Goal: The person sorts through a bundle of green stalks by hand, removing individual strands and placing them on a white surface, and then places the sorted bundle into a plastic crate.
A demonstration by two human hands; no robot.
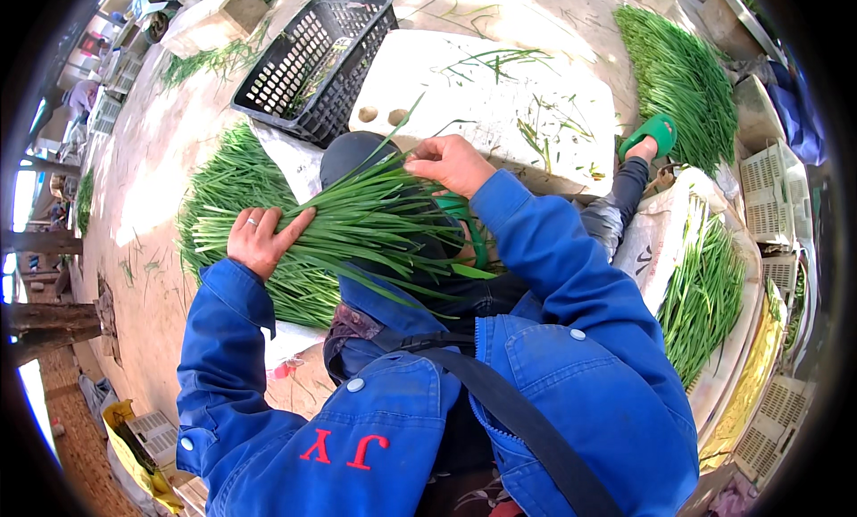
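While the left hand (262,240) (ringed) clasps leaves (366,218), the right (453,165) pinches some.

Long, slender green leaf bunch (366,218): loose; pale ends left of left grip (263,238), tips fanned rightward.

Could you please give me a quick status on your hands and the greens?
Left hand gripping bunch. Right hand pinching at its tips. White block ahead, leaf scraps on top.
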